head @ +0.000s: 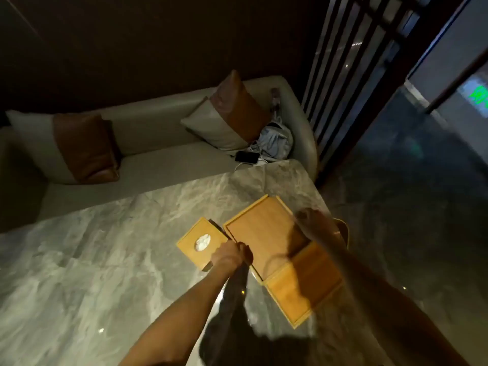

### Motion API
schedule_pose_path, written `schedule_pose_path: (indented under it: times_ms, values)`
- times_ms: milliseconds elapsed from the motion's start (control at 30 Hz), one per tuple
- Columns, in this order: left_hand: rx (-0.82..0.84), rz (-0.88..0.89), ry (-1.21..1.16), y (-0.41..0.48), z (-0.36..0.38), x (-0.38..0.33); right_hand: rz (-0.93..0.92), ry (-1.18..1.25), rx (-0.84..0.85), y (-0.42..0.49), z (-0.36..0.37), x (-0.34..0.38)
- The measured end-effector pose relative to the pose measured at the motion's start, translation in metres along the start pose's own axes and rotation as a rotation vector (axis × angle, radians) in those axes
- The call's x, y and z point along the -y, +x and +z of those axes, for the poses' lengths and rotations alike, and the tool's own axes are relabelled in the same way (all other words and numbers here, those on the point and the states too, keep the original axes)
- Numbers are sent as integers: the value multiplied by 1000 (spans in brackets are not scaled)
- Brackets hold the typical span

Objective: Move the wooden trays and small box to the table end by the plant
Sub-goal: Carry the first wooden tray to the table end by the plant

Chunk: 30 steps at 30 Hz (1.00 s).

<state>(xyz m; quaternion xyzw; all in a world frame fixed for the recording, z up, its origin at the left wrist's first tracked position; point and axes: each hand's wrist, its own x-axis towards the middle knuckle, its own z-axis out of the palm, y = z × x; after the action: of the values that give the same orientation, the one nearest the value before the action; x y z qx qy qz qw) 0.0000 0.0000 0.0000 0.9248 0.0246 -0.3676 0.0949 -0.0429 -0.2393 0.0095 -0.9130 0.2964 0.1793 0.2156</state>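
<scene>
A large wooden tray point(260, 231) lies near the right end of the grey marble table point(105, 260). A second, smaller wooden tray point(303, 289) butts against its near right side. A small wooden tissue box point(196, 240) with an oval opening sits just left of the large tray. My left hand point(228, 253) is curled on the large tray's left rim, in the gap next to the box. My right hand point(313, 220), blurred, is closed at the tray's right rim. No plant is in view.
A beige sofa point(158, 159) with two brown-and-beige cushions runs behind the table. A black phone point(247, 156), a cable and a grey bag point(276, 140) lie at its right end. A dark slatted screen point(343, 75) stands at right, beyond the table edge.
</scene>
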Motion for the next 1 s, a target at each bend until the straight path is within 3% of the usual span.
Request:
schedule_pose_path:
  times_ms: [200, 367, 533, 733, 900, 1000]
  values:
    - [230, -63, -274, 17, 39, 2, 44, 165, 150, 18, 15, -14]
    - [271, -128, -565, 30, 59, -2, 9, 131, 112, 19, 27, -24]
    - [147, -159, -520, 32, 65, -9, -20, 33, 145, 22, 14, -30]
    - [-2, 30, -483, 32, 26, -34, 61, 46, 197, 23, -10, -40]
    - [-127, 242, -308, 29, -18, -46, 107, 287, 91, 11, -20, -47]
    - [-209, 292, -292, 19, -41, -33, 43, 406, -20, -7, -23, -31]
